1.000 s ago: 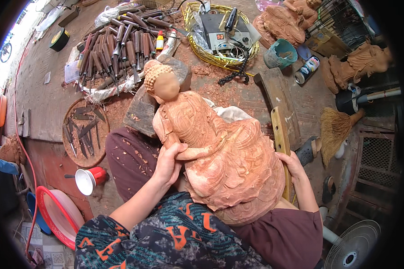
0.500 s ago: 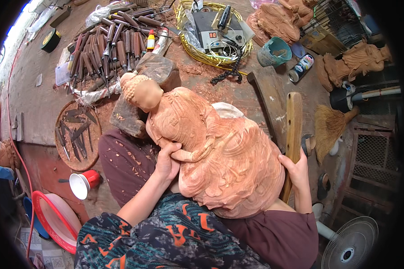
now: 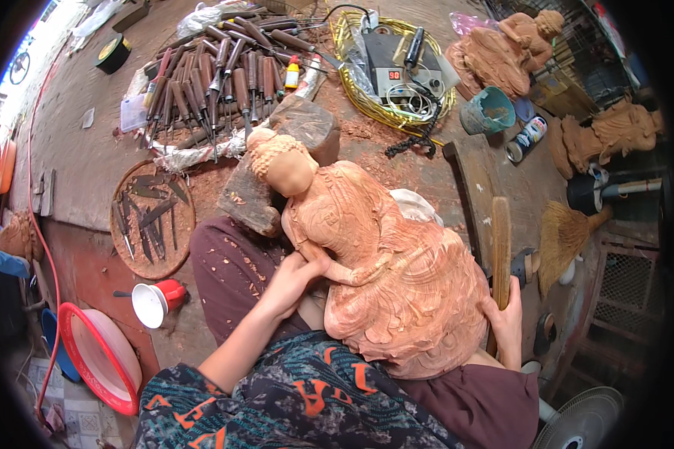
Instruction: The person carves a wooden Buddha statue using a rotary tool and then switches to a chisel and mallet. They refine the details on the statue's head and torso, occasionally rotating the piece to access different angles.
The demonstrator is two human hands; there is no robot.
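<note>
A carved reddish wooden statue [image 3: 404,284] of a seated figure lies tilted across my lap. Its head, covered in small curls [image 3: 281,161], leans by a worn wooden block [image 3: 251,198]. My left hand [image 3: 290,284] is closed on the statue's carved arm, with its fingertips partly hidden. Beside the statue's base, my right hand [image 3: 505,322] wraps round a long wooden bar [image 3: 500,247]. The thumb lies between bar and statue, touching the carving's edge; the other fingers are on the bar's far side.
Brown-handled carving tools [image 3: 202,90] lie heaped at the back left. Small blades fill a round tray [image 3: 131,266]. A control box [image 3: 404,78] sits in a yellow wire basket. Other carvings [image 3: 494,60], a spray can [image 3: 526,138], a broom [image 3: 565,239] and a fan [image 3: 584,419] stand right.
The view has shifted, so most things appear farther right and lower. The wooden bar looks turned more edge-on. Both hands keep their places on the statue and the bar.
</note>
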